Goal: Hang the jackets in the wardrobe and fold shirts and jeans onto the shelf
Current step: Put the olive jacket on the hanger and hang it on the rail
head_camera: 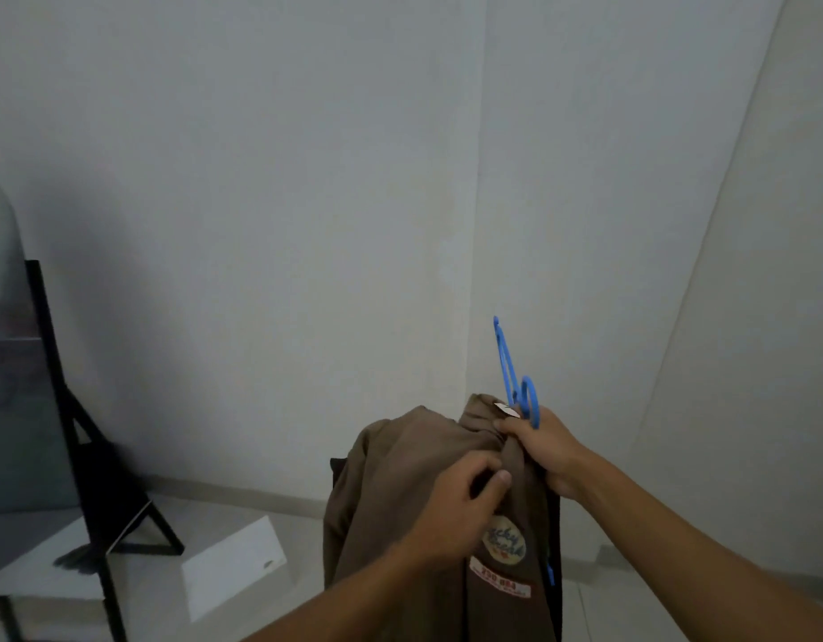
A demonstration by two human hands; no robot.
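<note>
Brown jacket (pixel 400 525) held up in front of a pale wall corner, low and right of centre in the head view, long axis running roughly vertical, collar end uppermost and the body hanging straight down out of the bottom of the frame. Fabric bunched at the top, shoulders slumped to the left. Round embroidered patch (pixel 504 542) and a red-and-white label (pixel 499 583) facing the camera on the front, lettering too blurred to read fully. Small white tag (pixel 506 410) showing at the collar.

Blue hanger (pixel 511 373) rising from the collar, hook pointing up and slightly left, seen nearly edge-on; a further blue sliver visible low down along the jacket's right edge. How far the hanger sat inside the shoulders could not be told.

Right hand (pixel 546 449) curled round the gathered collar and the base of the hanger, gripping both together. Left hand (pixel 460 507) just beside it, fingers bent into the fabric below the collar, thumb out, pinching the cloth. Both forearms bare, reaching in from the lower edge.

At far left, a mirror (pixel 11 363) leaning on a black folding stand (pixel 99 456), set on the pale tiled floor (pixel 284 525). White flat box (pixel 233 567) lying on the floor between the stand and the jacket.
</note>
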